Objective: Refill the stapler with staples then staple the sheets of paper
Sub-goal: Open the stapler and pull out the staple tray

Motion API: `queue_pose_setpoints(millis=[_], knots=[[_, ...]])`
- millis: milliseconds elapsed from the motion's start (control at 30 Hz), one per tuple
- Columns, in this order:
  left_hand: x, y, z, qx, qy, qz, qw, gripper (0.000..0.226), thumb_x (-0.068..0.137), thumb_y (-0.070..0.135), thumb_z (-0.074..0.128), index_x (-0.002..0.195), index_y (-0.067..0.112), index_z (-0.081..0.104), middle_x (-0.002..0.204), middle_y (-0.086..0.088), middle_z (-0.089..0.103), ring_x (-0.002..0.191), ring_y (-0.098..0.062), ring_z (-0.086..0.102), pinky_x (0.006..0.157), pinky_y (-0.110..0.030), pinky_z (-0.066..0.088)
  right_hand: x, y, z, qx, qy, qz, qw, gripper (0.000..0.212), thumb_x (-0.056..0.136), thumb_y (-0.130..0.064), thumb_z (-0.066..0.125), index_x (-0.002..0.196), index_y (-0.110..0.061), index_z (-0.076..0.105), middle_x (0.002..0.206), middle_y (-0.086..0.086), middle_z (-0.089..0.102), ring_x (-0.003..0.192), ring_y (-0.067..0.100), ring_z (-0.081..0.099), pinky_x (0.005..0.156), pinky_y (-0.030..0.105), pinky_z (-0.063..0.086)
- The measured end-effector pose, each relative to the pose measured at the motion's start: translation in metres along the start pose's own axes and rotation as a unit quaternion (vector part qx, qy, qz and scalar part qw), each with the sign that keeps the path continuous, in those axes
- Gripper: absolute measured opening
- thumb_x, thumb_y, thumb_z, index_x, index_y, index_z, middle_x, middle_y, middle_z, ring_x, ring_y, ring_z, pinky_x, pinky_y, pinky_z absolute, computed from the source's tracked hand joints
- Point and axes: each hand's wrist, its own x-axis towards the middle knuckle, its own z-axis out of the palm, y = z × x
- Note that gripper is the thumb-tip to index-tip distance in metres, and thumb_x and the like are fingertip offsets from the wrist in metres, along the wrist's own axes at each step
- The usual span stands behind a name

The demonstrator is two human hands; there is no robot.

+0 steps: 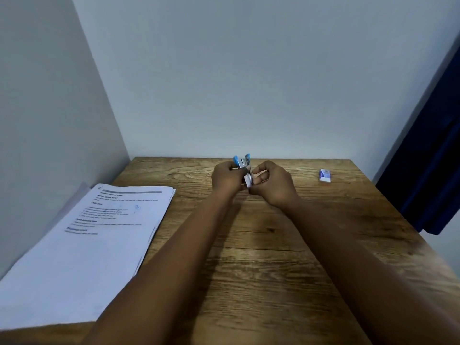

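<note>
A small blue and silver stapler point(242, 161) is held up over the far middle of the wooden table point(261, 257), its blue ends pointing upward. My left hand point(227, 179) is closed around its left side. My right hand point(270, 181) pinches a silver metal part point(249, 181) at its lower end; whether that is a staple strip or the stapler's tray I cannot tell. A stack of printed paper sheets point(84, 245) lies at the table's left side. A small white and blue staple box point(325, 176) rests far right.
Grey walls meet in a corner behind and to the left of the table. A dark blue curtain point(433, 158) hangs past the table's right edge. The paper stack overhangs the near left edge.
</note>
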Motion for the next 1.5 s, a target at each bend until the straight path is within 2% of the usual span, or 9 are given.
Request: queue_pose_setpoints(millis=[167, 367, 500, 600, 700, 867, 1133, 1300, 1500], knots=[[-0.021, 0.004, -0.042, 0.028, -0.052, 0.061, 0.996, 0.022, 0.091, 0.009, 0.069, 0.11, -0.002, 0.067, 0.091, -0.019, 0.072, 0.078, -0.03, 0.074, 0.07, -0.044, 0.062, -0.01, -0.019, 0.014, 0.118, -0.012, -0.009, 0.993, 0.031, 0.089, -0.009, 0.064, 0.12, -0.013, 0.061, 0.08, 0.0, 0.066, 0.076, 0.018, 0.072, 0.077, 0.039, 0.058], [-0.041, 0.001, -0.064, 0.13, -0.042, 0.156, 0.978, 0.016, 0.089, 0.016, 0.073, 0.105, 0.013, 0.072, 0.079, -0.002, 0.059, 0.088, -0.039, 0.069, 0.081, -0.055, 0.059, -0.023, -0.036, 0.017, 0.145, -0.027, -0.093, 0.985, 0.021, 0.09, -0.019, 0.067, 0.111, -0.019, 0.071, 0.092, 0.002, 0.073, 0.079, 0.017, 0.071, 0.069, 0.029, 0.055], [-0.049, -0.008, -0.065, 0.112, -0.008, 0.188, 0.976, 0.016, 0.089, 0.014, 0.071, 0.105, 0.013, 0.072, 0.086, -0.005, 0.068, 0.057, -0.004, 0.063, 0.053, -0.014, 0.049, -0.032, -0.032, 0.022, 0.147, -0.021, -0.132, 0.98, 0.015, 0.089, -0.016, 0.068, 0.104, -0.016, 0.073, 0.091, 0.003, 0.075, 0.074, 0.01, 0.07, 0.073, 0.032, 0.056], [-0.054, -0.017, -0.065, 0.081, 0.007, 0.198, 0.977, 0.017, 0.088, 0.015, 0.073, 0.105, 0.017, 0.072, 0.083, 0.011, 0.069, 0.064, 0.008, 0.063, 0.057, -0.007, 0.044, -0.037, -0.027, 0.024, 0.138, -0.004, -0.163, 0.977, 0.016, 0.089, -0.012, 0.067, 0.103, -0.017, 0.074, 0.097, -0.004, 0.075, 0.071, 0.0, 0.067, 0.073, 0.026, 0.056], [-0.057, -0.026, -0.063, 0.081, 0.021, 0.224, 0.971, 0.017, 0.088, 0.01, 0.072, 0.101, 0.02, 0.072, 0.082, 0.01, 0.073, 0.071, 0.004, 0.067, 0.061, -0.009, 0.046, -0.04, -0.026, 0.028, 0.11, 0.018, -0.187, 0.976, 0.013, 0.087, -0.008, 0.067, 0.098, -0.013, 0.073, 0.092, -0.002, 0.074, 0.069, 0.003, 0.068, 0.067, 0.023, 0.054], [-0.059, -0.037, -0.06, 0.088, 0.041, 0.274, 0.957, 0.023, 0.087, 0.001, 0.066, 0.103, 0.018, 0.07, 0.082, 0.005, 0.072, 0.072, -0.003, 0.068, 0.065, -0.023, 0.056, -0.044, -0.03, 0.041, 0.023, 0.067, -0.224, 0.972, 0.012, 0.084, -0.006, 0.063, 0.095, -0.007, 0.067, 0.092, 0.005, 0.07, 0.074, 0.021, 0.068, 0.067, 0.039, 0.055], [-0.059, -0.038, -0.062, 0.121, 0.022, 0.303, 0.945, 0.019, 0.088, 0.0, 0.066, 0.102, 0.013, 0.067, 0.083, 0.004, 0.071, 0.075, -0.001, 0.068, 0.065, -0.023, 0.056, -0.047, -0.031, 0.044, 0.029, 0.111, -0.189, 0.975, 0.012, 0.079, -0.008, 0.066, 0.089, -0.01, 0.07, 0.072, 0.002, 0.07, 0.06, 0.013, 0.064, 0.054, 0.023, 0.045], [-0.061, -0.038, -0.06, 0.168, 0.027, 0.323, 0.931, 0.018, 0.088, 0.004, 0.065, 0.105, 0.009, 0.068, 0.087, -0.001, 0.073, 0.081, -0.011, 0.07, 0.07, -0.035, 0.058, -0.05, -0.026, 0.043, 0.03, 0.125, -0.18, 0.975, 0.009, 0.078, -0.006, 0.067, 0.086, -0.009, 0.069, 0.062, -0.003, 0.062, 0.05, 0.005, 0.053, 0.048, 0.019, 0.038], [-0.062, -0.039, -0.06, 0.157, 0.018, 0.317, 0.935, 0.013, 0.09, 0.01, 0.069, 0.103, 0.012, 0.067, 0.079, 0.009, 0.07, 0.074, 0.001, 0.067, 0.063, -0.013, 0.052, -0.046, -0.014, 0.037, 0.064, 0.109, -0.184, 0.975, 0.011, 0.082, -0.002, 0.061, 0.086, -0.009, 0.068, 0.063, -0.001, 0.064, 0.046, 0.018, 0.056, 0.043, 0.03, 0.043]])
